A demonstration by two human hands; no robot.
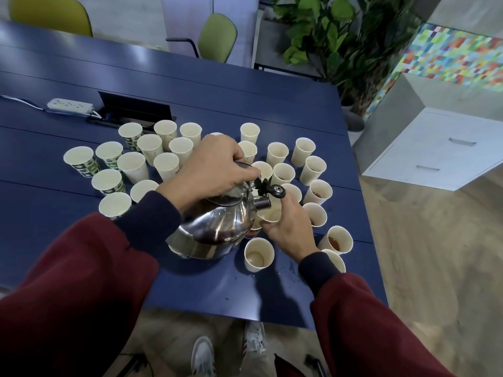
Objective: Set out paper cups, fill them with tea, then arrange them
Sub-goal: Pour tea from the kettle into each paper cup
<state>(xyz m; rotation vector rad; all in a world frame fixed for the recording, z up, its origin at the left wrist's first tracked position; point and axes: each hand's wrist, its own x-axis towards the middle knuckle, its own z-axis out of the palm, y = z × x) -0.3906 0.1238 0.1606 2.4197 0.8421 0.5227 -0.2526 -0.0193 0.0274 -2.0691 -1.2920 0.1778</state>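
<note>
1. Stainless steel is gleaming at the centre of the frame, where a kettle (217,227) is tilting to the right above a dark blue table (245,104).
2. A person's left hand (215,170) is gripping the kettle's handle from above, its fingers curling tightly round it.
3. The right hand (290,231), just right of the kettle, is wrapping its fingers around a paper cup (269,214) and holding it directly beneath the spout (261,203), whose black cap (273,189) is standing flipped up.
4. Left of centre, a cluster of empty cups (133,165) is standing upright and packed close together.
5. Right of centre, further cups are curving down toward the lower right, several showing brown tea inside, among them a filled cup (336,240) near the table's right edge.
6. A lone cup (258,254) is sitting just below the kettle, beside the right wrist, with water droplets (288,270) glistening on the table next to it.
7. A white power strip (69,105) is lying at the upper left, two green chairs (217,36) are standing along the top, a leafy plant (340,31) is filling the upper right, and a white drawer unit (435,151) is sitting at the right edge.
</note>
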